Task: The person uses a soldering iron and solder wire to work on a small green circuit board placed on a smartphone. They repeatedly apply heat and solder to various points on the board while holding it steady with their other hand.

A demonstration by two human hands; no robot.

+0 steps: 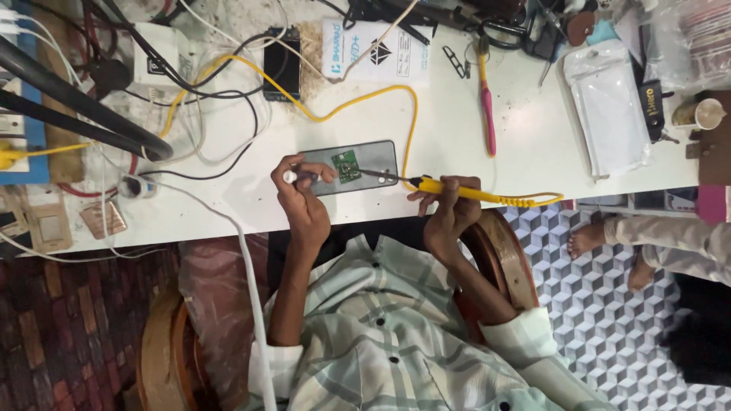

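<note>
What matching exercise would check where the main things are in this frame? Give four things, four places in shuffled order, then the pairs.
Things:
1. yellow soldering iron
2. green circuit board
3. pink-handled tool
4. thin tool

Places:
A. on the grey plate
B. pinched in the left hand
C. lying free on the white table
D. gripped in the right hand

Pairs: 1-D, 2-A, 3-C, 4-B
</note>
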